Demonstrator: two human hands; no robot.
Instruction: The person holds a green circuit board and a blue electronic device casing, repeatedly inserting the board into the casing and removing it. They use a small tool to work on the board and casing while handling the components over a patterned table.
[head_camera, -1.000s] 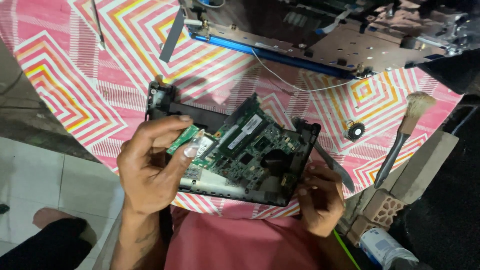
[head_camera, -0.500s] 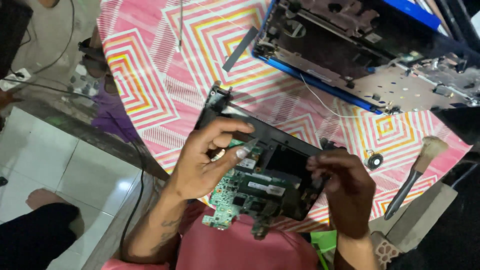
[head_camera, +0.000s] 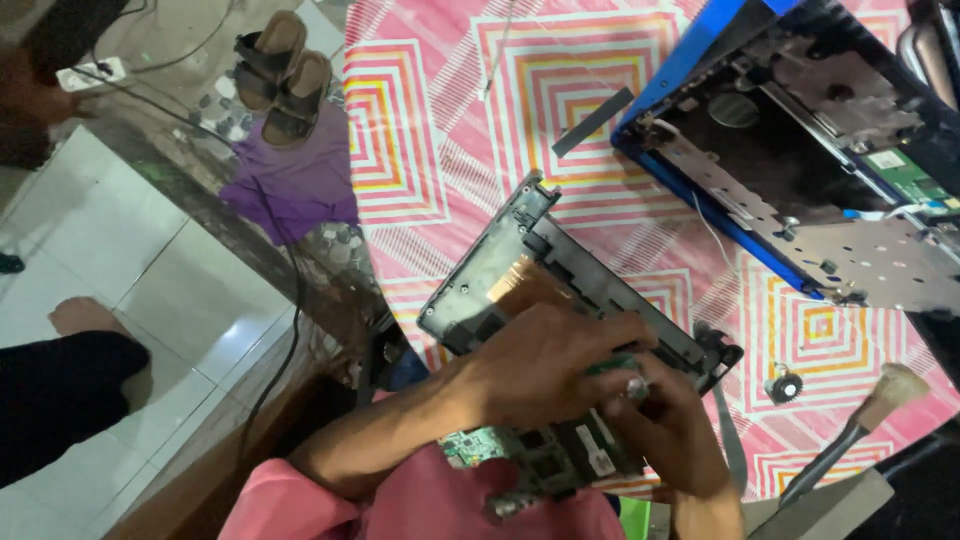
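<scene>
Covering most of the view is a pink tablecloth (head_camera: 440, 150) with zigzag square patterns in orange, yellow and white. On it, upper right, sits an opened blue laptop chassis (head_camera: 800, 170), insides exposed, a green board showing at its far right. Lower centre lies a black plastic laptop base frame (head_camera: 500, 275), tilted diagonally, with a copper-coloured patch inside. A green circuit board (head_camera: 540, 460) is held over the near edge of that frame, above the person's pink-clad lap; its lower end sticks out below the hands.

Left hand (head_camera: 545, 365) reaches across from the left, fingers curled down over the top of the board, gripping it. Right hand (head_camera: 670, 430) is just beneath and touching the left, fingers closed around the board's right side. Where the two hands meet, exact fingertip contact is hard to tell.

A brush (head_camera: 850, 430) with pale bristles and dark handle lies at lower right, apart from the hands. A small round black part (head_camera: 784, 386) lies just left of the brush. A dark flat strip (head_camera: 592, 122) lies on the cloth near the chassis. Off the table, upper left, a pair of brown sandals (head_camera: 280, 75) stands on the floor.
</scene>
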